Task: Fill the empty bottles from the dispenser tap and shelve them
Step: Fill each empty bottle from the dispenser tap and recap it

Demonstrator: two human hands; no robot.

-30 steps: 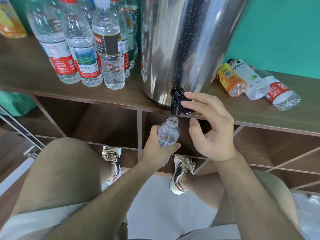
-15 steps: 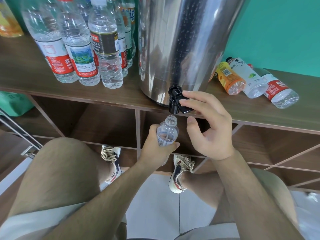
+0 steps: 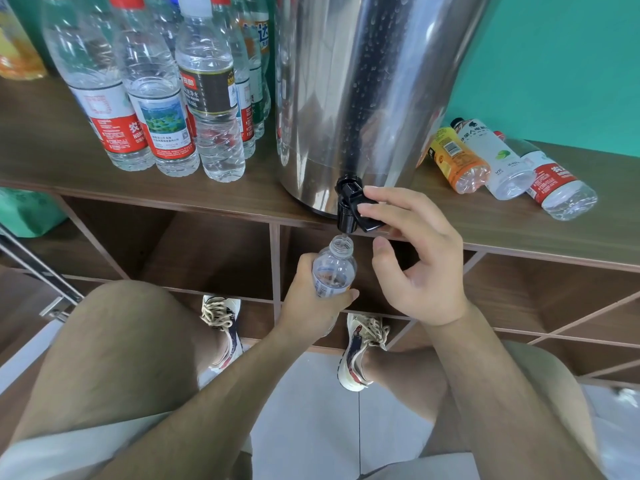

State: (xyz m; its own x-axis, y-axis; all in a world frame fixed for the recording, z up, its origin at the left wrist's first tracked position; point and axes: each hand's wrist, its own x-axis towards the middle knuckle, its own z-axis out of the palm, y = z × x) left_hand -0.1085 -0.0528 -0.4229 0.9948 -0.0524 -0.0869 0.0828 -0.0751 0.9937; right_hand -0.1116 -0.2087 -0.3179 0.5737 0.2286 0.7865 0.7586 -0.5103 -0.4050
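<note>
A long wooden shelf unit [image 3: 104, 188] is running across the scene from left to right, with open compartments below its top board. A tall steel dispenser [image 3: 363, 98] is standing on that board near the middle, beads of water clinging to its wall. To its left, a cluster of standing bottles [image 3: 156, 116] is crowding the board. They are capped and look full, so I judge these are finished and shelved. To the right of the dispenser, three bottles are lying on their sides, touching one another: an orange bottle [image 3: 457, 161], a white bottle [image 3: 498, 164] and a red-label bottle [image 3: 561, 188]. They look empty and seem to be waiting their turn.

The right hand [image 3: 415, 258] is reaching to the black tap [image 3: 349, 211] at the dispenser's base. Its fingertips [image 3: 367, 211] are pressing on the lever, while the thumb is hanging apart beneath it, gripping nothing. The left hand [image 3: 311, 306] is wrapping round a small clear bottle [image 3: 334, 268], holding it upright just under the spout, with its uncapped mouth close below but not touching. A thin thread of water seems to be falling into it. How full it is I cannot tell.

So the task is sitting well along: one bottle is filling, and it is awaiting capping and shelving, with three more to follow.
</note>
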